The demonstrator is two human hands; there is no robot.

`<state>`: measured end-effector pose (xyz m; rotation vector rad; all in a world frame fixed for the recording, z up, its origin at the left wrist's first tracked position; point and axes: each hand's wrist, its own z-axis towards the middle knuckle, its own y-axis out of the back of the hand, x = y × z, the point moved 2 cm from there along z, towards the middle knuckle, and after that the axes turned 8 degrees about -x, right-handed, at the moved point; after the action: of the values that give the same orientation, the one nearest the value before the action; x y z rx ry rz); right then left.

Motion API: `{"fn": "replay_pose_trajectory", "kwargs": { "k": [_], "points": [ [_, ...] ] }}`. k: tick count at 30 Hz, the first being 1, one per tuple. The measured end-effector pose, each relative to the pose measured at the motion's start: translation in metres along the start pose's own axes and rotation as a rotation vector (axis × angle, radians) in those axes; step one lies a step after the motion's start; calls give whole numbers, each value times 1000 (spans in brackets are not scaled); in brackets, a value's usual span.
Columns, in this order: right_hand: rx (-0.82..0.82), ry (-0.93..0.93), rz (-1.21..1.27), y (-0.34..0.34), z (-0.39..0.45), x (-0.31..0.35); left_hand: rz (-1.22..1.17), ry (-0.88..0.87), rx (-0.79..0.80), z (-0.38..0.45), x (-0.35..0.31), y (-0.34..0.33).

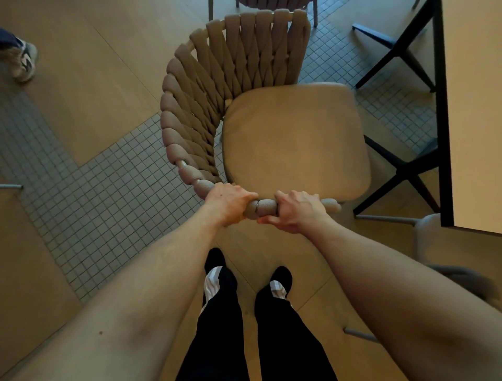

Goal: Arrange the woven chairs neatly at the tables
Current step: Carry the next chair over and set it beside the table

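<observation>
Both of your hands are wrapped over the near end of the woven chair (244,89), on the padded rim where its curved back runs out into the arm: your left hand (226,202) curls over the top of the rim, and your right hand (297,210) grips it just beside, fingers over and thumb tucked beneath. That close, two-handed hold on one end reads as a grip for swinging or dragging the chair rather than lifting it, since a pull there would pivot the whole frame. The chair stands on the floor, partly on the small grey tiles (114,195) and partly on the wood, with its tan seat cushion (293,138) open toward the right, where the tabletop (472,114) runs along the edge of view over dark crossed legs (402,168). Chair and tabletop are near but apart, so my judgement is that it is not yet tucked in and needs pushing toward the table edge. Your feet are planted just behind the rim, which gives you room to lean in. Another woven chair (271,2) shows at the top, and someone's shoe (24,65) at far left.
</observation>
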<state>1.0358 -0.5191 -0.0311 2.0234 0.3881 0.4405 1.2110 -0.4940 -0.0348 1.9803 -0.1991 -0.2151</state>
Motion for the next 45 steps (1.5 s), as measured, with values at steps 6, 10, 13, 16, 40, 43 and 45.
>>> {"fn": "replay_pose_trajectory", "kwargs": {
  "k": [6,10,13,16,40,43,45],
  "points": [
    [14,-60,70,12,21,21,94,21,-45,10,29,6],
    [21,-77,83,10,23,21,106,65,-54,9,29,5],
    [34,-80,82,10,21,22,80,71,-53,7,29,1],
    [73,-88,88,14,22,23,-13,59,-37,5,33,3],
    [61,-5,11,77,-4,113,-197,294,-86,-115,115,55],
    [51,1,27,88,-4,141,-197,299,-64,-132,136,63],
    [46,0,32,92,-3,159,-200,302,-48,-141,150,68]
  ]
}}
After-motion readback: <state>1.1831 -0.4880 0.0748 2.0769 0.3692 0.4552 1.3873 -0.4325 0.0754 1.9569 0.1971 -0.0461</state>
